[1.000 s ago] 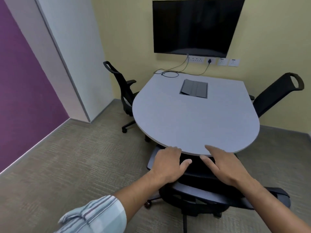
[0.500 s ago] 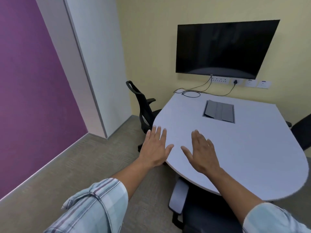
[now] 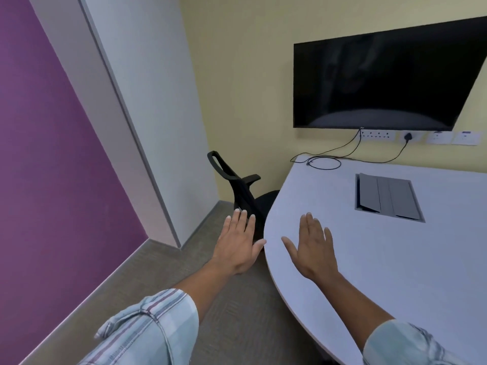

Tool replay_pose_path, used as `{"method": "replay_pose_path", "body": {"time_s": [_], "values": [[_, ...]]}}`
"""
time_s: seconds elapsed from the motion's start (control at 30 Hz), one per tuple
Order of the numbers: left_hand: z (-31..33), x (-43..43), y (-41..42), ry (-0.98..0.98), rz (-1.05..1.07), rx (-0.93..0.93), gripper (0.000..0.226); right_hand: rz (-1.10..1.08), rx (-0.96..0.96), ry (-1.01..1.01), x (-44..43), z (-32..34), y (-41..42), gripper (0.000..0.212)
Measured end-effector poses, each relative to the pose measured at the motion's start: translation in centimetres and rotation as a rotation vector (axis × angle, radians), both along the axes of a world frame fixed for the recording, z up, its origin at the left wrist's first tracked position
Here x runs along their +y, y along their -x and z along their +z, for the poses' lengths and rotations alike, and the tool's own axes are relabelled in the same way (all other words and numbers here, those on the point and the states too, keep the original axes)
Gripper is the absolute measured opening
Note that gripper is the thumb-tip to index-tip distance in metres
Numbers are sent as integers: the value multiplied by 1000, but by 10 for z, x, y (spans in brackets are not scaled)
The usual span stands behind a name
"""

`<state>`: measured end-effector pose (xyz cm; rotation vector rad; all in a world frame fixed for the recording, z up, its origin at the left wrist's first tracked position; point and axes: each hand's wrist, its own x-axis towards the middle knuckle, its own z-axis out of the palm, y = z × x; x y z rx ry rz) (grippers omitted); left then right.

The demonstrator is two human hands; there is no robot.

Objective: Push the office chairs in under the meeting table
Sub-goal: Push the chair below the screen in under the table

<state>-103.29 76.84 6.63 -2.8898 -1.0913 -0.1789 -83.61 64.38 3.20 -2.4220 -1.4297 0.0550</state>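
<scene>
Fingers [image 3: 243,219] of left hand [image 3: 238,246] and right hand [image 3: 312,248] spread flat, gripping nothing. Right over near-left table [image 3: 395,259] edge, left just beyond it. Farther left, black office chair [image 3: 237,185] seat partly under table, backrest out.

An office meeting room: wall screen [image 3: 387,75], meeting table [image 3: 395,259], office chair [image 3: 237,185].

Even, soft light (edges wide-angle warped)
</scene>
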Motion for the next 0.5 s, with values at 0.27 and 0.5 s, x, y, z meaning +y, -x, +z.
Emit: {"method": "replay_pose_path", "body": {"time_s": [0.27, 0.5], "values": [[3, 127, -17, -26, 31, -7, 83, 13, -62, -1, 120, 5, -9, 108], [3, 258, -30, -30, -32, -27, 82, -17, -61, -27, 242, 9, -20, 100]]}}
